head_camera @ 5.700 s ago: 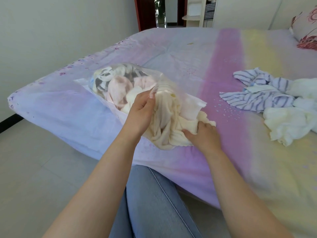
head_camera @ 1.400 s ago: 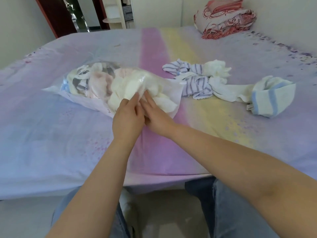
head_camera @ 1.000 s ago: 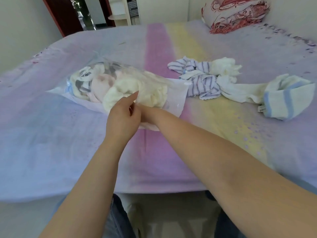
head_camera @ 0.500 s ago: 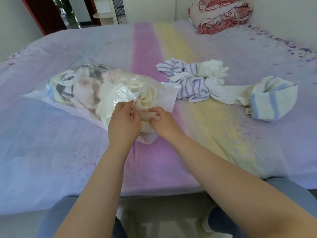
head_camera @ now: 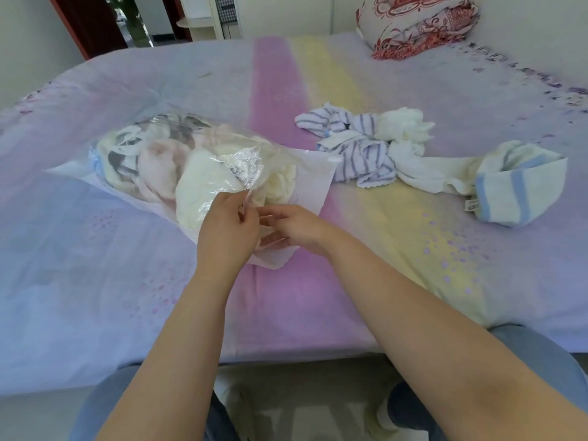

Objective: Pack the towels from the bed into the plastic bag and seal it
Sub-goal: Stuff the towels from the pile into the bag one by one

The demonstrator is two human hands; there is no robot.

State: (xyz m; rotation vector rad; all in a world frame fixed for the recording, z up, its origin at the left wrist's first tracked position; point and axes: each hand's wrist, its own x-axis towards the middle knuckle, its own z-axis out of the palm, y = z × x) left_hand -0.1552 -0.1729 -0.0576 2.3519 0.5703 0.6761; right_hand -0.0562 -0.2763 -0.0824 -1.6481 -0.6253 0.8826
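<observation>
Clear plastic bag (head_camera: 203,160) stuffed with soft towels lies on pastel bed (head_camera: 95,249) | left hand (head_camera: 227,227) pinches its slippery open edge | right hand (head_camera: 299,227) fingers curled at rim, grasp unclear | likely light, crinkly; grip rim.

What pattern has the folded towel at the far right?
Pale towel with blue stripes, seen in the head view.
</observation>
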